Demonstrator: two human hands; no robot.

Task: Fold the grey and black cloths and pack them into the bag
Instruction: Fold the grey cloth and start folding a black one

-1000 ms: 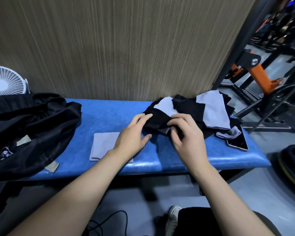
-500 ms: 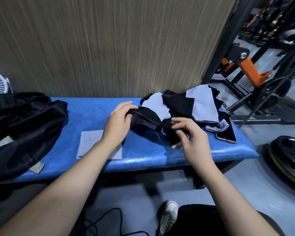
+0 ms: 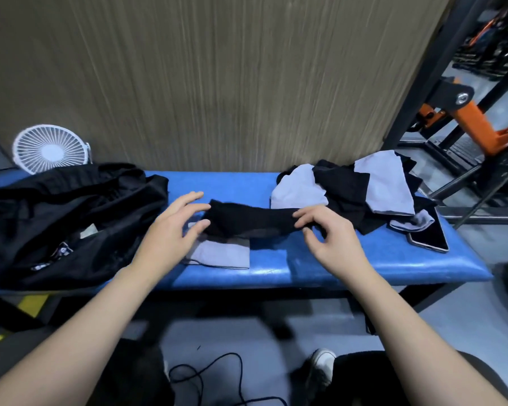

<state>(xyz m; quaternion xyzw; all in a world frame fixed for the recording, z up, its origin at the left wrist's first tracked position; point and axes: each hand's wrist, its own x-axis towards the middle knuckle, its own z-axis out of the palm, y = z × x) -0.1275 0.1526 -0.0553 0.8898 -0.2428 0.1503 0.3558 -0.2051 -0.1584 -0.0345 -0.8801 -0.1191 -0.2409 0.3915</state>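
A black cloth (image 3: 248, 221) is stretched between my hands above the blue bench (image 3: 335, 265). My left hand (image 3: 173, 230) pinches its left end with thumb and fingers. My right hand (image 3: 329, 232) pinches its right end. Under the black cloth lies a folded grey cloth (image 3: 220, 254) flat on the bench. A heap of grey and black cloths (image 3: 358, 189) sits on the right part of the bench. The black bag (image 3: 56, 218) lies open on the left end of the bench.
A phone (image 3: 430, 238) lies by the heap near the bench's right end. A white fan (image 3: 50, 149) stands behind the bag. Orange and black gym equipment (image 3: 467, 112) stands to the right. A cable (image 3: 217, 379) and a shoe (image 3: 320, 361) are on the floor.
Both hands have drawn the black cloth off the heap and to the left, and now hold it spread over the folded grey cloth. The view has swung left.
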